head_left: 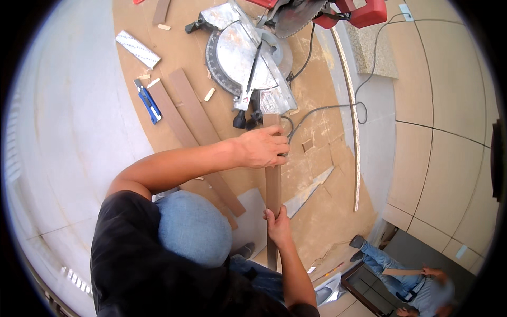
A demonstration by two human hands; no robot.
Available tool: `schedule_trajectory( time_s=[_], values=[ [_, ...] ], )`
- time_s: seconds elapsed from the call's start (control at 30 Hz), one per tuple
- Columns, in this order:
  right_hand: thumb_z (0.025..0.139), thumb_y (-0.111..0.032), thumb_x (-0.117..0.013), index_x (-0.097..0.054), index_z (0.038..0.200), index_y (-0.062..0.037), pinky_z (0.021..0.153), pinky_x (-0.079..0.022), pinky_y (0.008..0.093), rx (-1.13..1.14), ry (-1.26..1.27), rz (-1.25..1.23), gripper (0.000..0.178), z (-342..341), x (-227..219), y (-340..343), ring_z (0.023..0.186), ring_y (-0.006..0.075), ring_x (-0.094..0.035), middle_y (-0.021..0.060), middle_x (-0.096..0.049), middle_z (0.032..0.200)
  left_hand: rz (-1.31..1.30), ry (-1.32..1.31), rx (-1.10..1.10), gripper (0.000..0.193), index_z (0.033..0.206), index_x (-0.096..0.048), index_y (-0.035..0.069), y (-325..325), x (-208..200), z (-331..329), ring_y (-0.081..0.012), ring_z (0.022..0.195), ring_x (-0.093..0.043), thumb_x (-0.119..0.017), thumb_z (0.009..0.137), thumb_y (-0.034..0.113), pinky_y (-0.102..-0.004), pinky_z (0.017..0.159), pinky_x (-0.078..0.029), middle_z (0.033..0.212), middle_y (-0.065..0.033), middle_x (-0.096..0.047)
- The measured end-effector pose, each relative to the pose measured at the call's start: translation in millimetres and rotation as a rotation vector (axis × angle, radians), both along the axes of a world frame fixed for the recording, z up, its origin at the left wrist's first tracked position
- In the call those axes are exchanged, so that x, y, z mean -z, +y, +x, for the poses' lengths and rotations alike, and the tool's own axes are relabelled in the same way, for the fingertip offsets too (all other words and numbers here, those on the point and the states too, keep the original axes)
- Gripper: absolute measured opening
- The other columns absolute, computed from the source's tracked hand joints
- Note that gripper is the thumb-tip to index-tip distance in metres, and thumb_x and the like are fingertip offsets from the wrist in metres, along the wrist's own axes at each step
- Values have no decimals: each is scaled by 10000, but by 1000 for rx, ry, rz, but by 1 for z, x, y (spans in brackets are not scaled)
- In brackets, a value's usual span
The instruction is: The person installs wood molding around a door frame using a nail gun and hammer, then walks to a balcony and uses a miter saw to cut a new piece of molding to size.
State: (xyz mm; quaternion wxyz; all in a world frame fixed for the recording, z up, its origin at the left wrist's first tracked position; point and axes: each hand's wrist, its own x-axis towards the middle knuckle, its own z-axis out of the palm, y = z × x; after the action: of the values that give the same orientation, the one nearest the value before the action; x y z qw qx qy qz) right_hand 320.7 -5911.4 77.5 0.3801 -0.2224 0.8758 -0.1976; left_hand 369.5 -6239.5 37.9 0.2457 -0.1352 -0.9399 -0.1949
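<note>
A long, narrow brown wooden plank (273,185) runs from between my knees toward a miter saw (248,58). My left hand (262,147) is closed over the plank near its far end, close to the saw's base. Nearer to me, my right hand (279,227) wraps round the same plank, thumb on top. The saw's round silver table and fence lie beyond the plank's tip. Its toothed blade (298,18) and red housing are raised at the top of the view. The plank's near end is partly lost between my legs.
Brown planks (195,111) lie on the cardboard-covered floor at the left, beside a blue utility knife (149,104) and a wrapped white bar (138,50). A long thin strip (353,116) and a black cable (327,107) lie right. A person (401,274) with a plank appears lower right.
</note>
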Motion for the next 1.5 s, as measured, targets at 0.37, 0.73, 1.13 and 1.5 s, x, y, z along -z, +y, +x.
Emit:
schedule_trajectory(
  time_s=[0.37, 0.73, 1.13, 1.5],
  values=[
    [1020, -223, -746, -653, 1101, -9, 806, -563, 318, 152, -312, -51, 247, -6, 30, 134, 886, 166, -723, 69, -765, 959, 1650, -856, -173, 273, 1228, -716, 62, -2, 56, -47, -337, 1168, -632, -663, 1015, 224, -415, 975, -516, 1080, -130, -712],
    [986, -127, -774, -650, 1138, -11, 838, -574, 289, 113, -366, -154, 229, 7, -12, -2, 892, 143, -710, 64, -742, 999, 90, -127, 236, 438, 934, -750, 107, 16, -58, -1, -276, 979, -674, -584, 1024, 502, -433, 937, -510, 940, -75, -710],
    [996, -316, -740, -673, 1236, -20, 817, -559, 423, -26, -746, 254, 387, 25, 23, 99, 889, 247, -737, 106, -771, 926, 65, 34, -197, 437, 589, -507, 148, -71, 13, 26, -225, 619, -574, -798, 895, 263, -384, 646, -443, 589, -13, -554],
    [1029, -433, -646, -623, 1302, -101, 816, -546, 521, -154, 105, 233, 431, -99, -42, 95, 963, 434, -696, 218, -745, 985, -141, -155, -151, 397, 1208, -688, 116, -65, -22, -9, -294, 1243, -580, -701, 915, 384, -500, 1055, -404, 1280, -60, -672]
  ],
)
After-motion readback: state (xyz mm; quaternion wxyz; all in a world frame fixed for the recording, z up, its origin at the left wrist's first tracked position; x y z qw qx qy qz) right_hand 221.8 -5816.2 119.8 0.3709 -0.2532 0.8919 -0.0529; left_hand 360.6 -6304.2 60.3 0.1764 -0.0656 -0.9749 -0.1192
